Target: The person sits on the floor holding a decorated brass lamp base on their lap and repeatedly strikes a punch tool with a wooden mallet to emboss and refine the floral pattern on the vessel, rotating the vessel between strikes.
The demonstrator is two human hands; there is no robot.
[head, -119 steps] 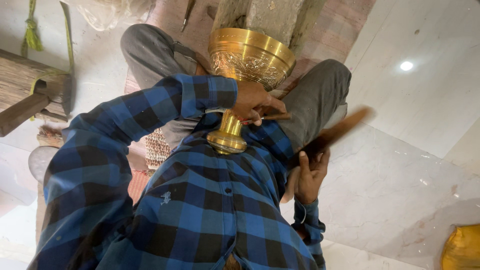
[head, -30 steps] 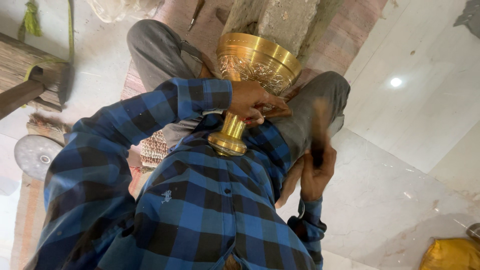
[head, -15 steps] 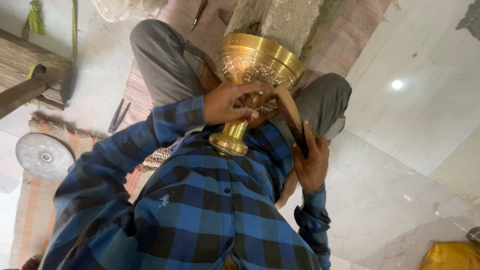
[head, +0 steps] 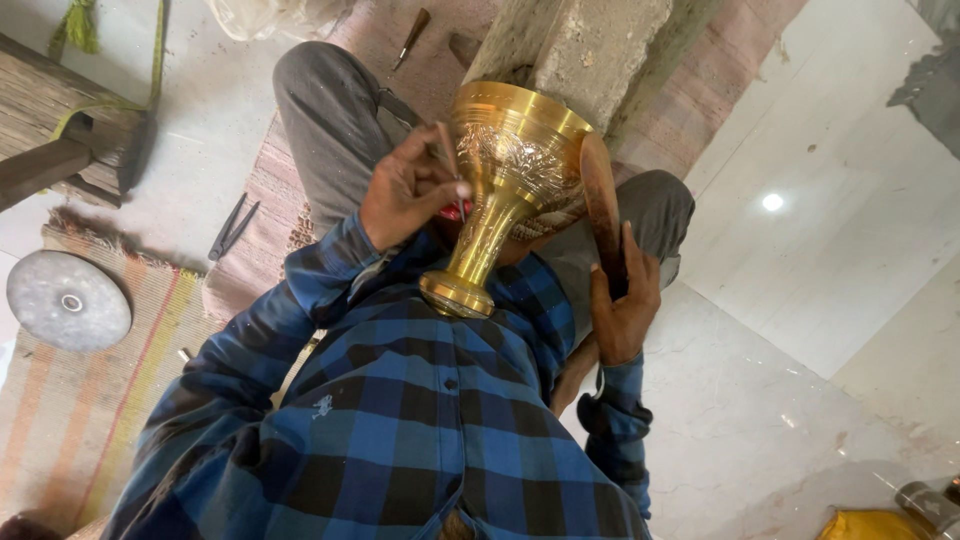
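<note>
An engraved brass goblet-shaped vase [head: 510, 170] rests with its foot against my blue checked shirt, its bowl pointing away over my grey-trousered legs. My left hand [head: 405, 195] pinches a thin metal chisel [head: 446, 150] whose tip is set against the bowl's engraved band. My right hand [head: 625, 300] grips a dark wooden mallet stick [head: 602, 205] that stands upright just beside the right side of the bowl.
A concrete block [head: 580, 50] stands beyond the vase. Pliers [head: 232, 228] and a round metal disc [head: 68, 300] lie on the striped mat at left, near a wooden bench [head: 50, 130]. More hand tools [head: 412, 35] lie at the top. A yellow object [head: 870, 525] sits lower right.
My left hand has shifted from the vase's stem up to the bowl, chisel now against the engraving. My right hand has brought the wooden stick upright beside the bowl.
</note>
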